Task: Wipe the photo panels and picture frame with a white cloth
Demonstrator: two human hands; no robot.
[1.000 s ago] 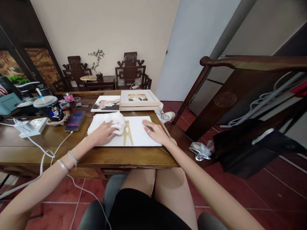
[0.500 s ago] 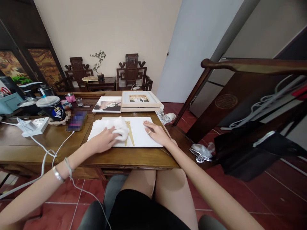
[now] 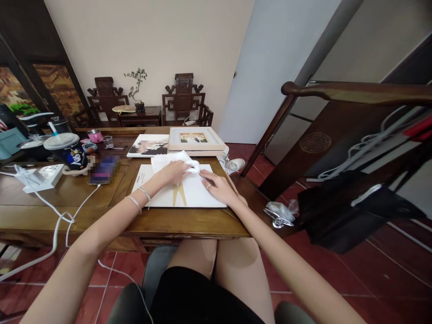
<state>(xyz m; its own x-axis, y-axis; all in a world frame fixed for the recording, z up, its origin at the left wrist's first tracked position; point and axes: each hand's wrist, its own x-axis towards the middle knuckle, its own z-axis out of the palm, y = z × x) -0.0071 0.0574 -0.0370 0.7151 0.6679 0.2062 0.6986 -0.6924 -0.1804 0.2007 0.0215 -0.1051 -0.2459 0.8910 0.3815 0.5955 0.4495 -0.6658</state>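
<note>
A white cloth (image 3: 162, 161) is bunched in my left hand (image 3: 175, 172), whose fingers are closed around part of it. The cloth rests over the far side of a white flat panel (image 3: 199, 195) lying on the wooden table. On the panel, a tan, inverted-V-shaped piece (image 3: 180, 196) shows below my left hand; its top is covered. My right hand (image 3: 221, 188), wearing a ring, lies flat on the panel's right side with fingers stretched out. Its fingertips are close to the cloth's bunched end. Small dark print shows at the panel's left edge.
Behind the panel lie a photo print (image 3: 148, 146) and a framed picture (image 3: 197, 145). To the left are a phone (image 3: 104, 170) on a cable, a power strip (image 3: 43, 179) and a lidded cup (image 3: 72, 155). A wooden chair (image 3: 310, 139) stands at right.
My left hand has moved the cloth away from me and to the right, uncovering the panel's near left part. My right hand stays on the panel.
</note>
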